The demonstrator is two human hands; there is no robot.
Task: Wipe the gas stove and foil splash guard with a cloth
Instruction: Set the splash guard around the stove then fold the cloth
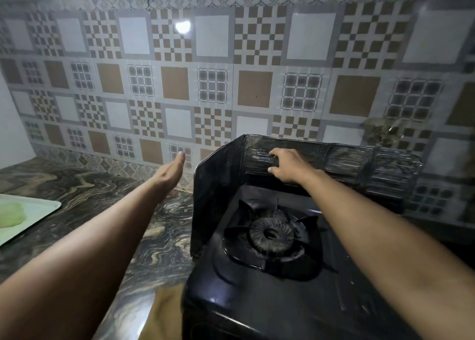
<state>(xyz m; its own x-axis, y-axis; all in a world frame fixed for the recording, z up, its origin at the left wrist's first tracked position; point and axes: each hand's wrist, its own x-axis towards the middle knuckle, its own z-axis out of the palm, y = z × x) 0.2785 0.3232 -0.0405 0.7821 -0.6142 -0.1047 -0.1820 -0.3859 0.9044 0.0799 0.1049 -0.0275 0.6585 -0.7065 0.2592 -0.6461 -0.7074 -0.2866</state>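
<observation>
Our right hand [288,165] is on the far panel of the foil splash guard [347,163], fingers curled against the ribbed foil near its left corner. We can't see a cloth under it; the palm and fingers may be hiding one, or it may just be bracing the panel. So we can't tell whether it is grasping anything.

Our left hand [171,171] hangs open in the air, palm flat, fingers together, empty. It is left of the guard's left wing and not touching it, above the marbled countertop [84,193].

The guard stands upright around the far and left sides of the gas stove [270,301], against the patterned tile wall [205,82]. The burner [271,234] sits mid-stove, just near of the guard, with the right forearm crossing above its right side. A tan something [167,311] lies on the counter at the stove's near-left corner; possibly the cloth, can't confirm. A white tray [38,211] with a pale green lump sits at the far left edge, well apart.

Our read on the step: working the far panel of the guard, early in the job. The stove top looks untouched, though it's dark and hard to judge.

Next move needs:
- a cloth confirmed in the right hand, else pick one up
- left hand steadying the wing, since thin foil will likely flex or tip under pressure
- light strokes along the ribs
</observation>
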